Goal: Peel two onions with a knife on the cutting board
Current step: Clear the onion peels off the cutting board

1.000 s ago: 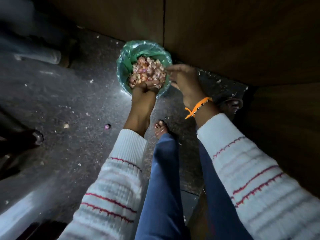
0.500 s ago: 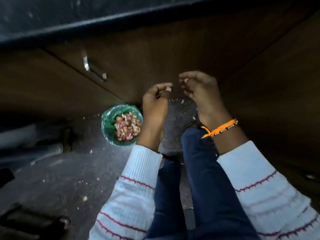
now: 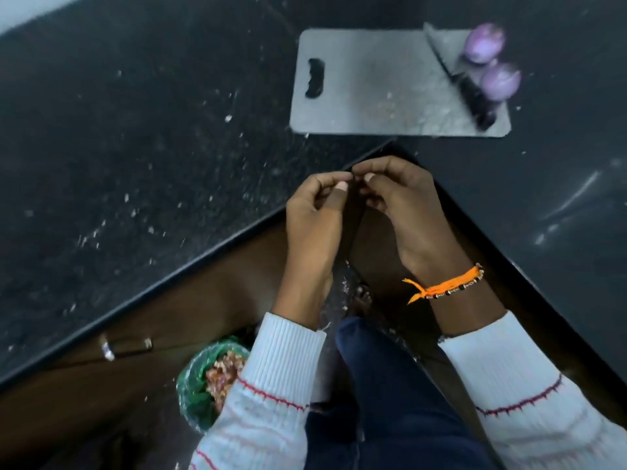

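Two peeled purple onions [image 3: 483, 43] [image 3: 500, 83] lie at the right end of the grey cutting board [image 3: 373, 89] on the dark counter. A black-handled knife [image 3: 473, 98] rests on the board just left of them, blade pointing away. My left hand [image 3: 315, 215] and my right hand [image 3: 403, 205] are raised together in front of the counter's inner corner, below the board. Their fingers are curled and the fingertips meet. I see nothing held in either hand.
The dark speckled counter [image 3: 135, 147] is L-shaped, with small scraps scattered on it. On the floor at lower left stands a bin lined with a green bag [image 3: 195, 395], full of onion peels. A cabinet handle [image 3: 124, 347] sits under the counter edge.
My view has lifted from the floor bin to the counter. Both hands came up from over the bin and now meet at the fingertips in front of the counter corner.
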Motion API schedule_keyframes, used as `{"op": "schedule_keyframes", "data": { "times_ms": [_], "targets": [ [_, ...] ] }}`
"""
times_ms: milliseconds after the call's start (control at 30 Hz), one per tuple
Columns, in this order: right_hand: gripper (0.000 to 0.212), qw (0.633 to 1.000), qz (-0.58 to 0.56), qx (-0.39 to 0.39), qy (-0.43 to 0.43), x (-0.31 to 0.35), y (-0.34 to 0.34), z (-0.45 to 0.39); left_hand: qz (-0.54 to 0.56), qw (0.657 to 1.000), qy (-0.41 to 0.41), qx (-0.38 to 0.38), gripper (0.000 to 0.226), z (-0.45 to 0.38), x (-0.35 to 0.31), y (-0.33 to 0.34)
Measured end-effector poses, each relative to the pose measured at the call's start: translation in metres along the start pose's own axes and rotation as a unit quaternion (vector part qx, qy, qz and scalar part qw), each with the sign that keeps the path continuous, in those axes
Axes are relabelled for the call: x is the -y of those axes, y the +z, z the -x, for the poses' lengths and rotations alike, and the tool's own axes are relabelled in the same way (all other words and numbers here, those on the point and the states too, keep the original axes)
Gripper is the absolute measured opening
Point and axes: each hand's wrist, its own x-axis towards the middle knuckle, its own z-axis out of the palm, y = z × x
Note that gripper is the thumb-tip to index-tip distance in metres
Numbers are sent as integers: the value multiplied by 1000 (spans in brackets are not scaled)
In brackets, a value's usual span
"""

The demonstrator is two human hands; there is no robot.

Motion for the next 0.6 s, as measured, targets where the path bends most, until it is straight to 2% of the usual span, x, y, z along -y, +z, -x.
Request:
{"op": "schedule_keyframes", "data": {
  "times_ms": [167,300,500,600],
  "targets": [
    [29,998,-34,-46,-3,23,-29,-47,-17,999,-4,44,18,-43,-30,49],
    [30,997,-11,-74,-26,43,-56,-83,-48,996,-3,71,17,-75,-43,86],
    [25,983,93,-140,-77,55,-99,-117,-81,991,12,107,19,-102,-47,133],
    [22,940,232,-206,-139,49,-116,-127,-115,984,48,124,18,-117,-48,155]
  ]
}}
